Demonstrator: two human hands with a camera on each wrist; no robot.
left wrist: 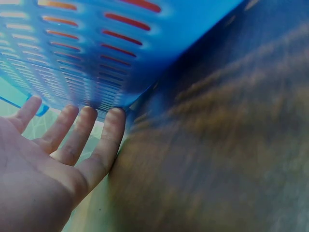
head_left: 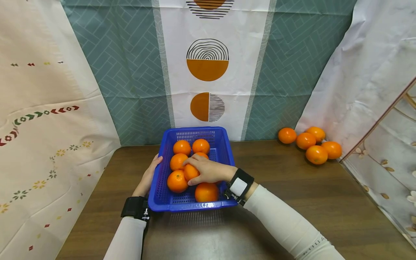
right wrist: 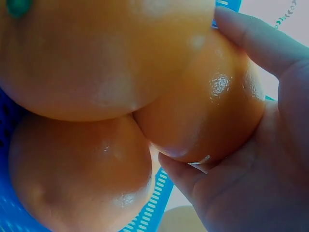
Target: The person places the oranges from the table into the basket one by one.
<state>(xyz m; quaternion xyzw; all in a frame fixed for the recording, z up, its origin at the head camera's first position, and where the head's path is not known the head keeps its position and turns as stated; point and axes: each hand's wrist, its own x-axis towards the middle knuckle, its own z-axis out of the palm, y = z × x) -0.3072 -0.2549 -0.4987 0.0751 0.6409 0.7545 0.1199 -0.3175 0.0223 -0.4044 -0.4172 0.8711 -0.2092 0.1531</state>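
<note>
Blue slotted plastic basket (head_left: 191, 207) stands on the brown wooden tabletop (head_left: 276, 187), seemingly steadied by the left hand (head_left: 151, 175), spread and straight-fingered at its side, while the right hand (head_left: 209, 170), curled, grips one glossy round orange fruit (head_left: 191, 172) inside.

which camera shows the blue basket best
The head view: there the blue basket shows most of its rim, with oranges inside. The left wrist view gives only its slotted outside, up close; the right wrist view shows just parts of it around oranges.
</note>
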